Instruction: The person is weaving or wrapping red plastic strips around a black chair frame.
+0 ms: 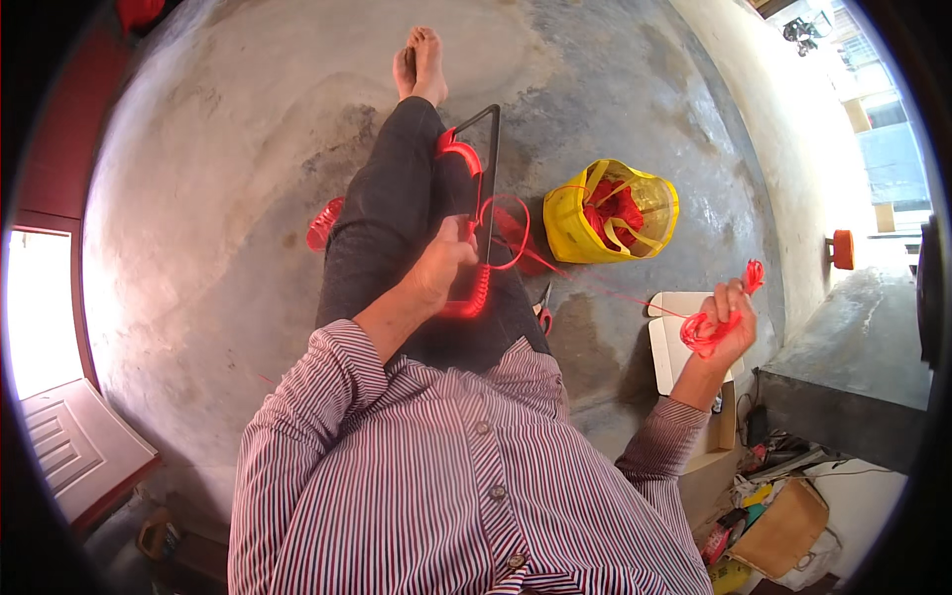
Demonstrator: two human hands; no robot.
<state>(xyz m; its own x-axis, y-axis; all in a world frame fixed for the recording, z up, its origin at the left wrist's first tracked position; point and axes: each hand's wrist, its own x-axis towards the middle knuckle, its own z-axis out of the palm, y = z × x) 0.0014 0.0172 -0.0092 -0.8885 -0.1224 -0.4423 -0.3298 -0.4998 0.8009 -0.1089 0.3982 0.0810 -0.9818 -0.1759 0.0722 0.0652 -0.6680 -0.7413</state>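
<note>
My left hand (446,263) is closed around a dark rectangular frame (493,178) that rests over my lap. Bright red cord (481,295) is wound in close turns along parts of the frame, and a loose loop of it hangs by my fingers. Off to the right, my raised right hand (729,327) grips a small bundle of red cord (702,337), with a tuft sticking out above the fingers. A thin strand stretches from this bundle across toward the frame. A yellow bag (565,228) with more red cord (617,213) inside stands on the floor between them.
Scissors with red handles (544,317) lie beside my right thigh. An open white box (666,347) sits under my right forearm. Left of my legs is a red see-through container (324,223). A grey ledge (843,342) and piled odds and ends, including brown cardboard (783,531), occupy the right.
</note>
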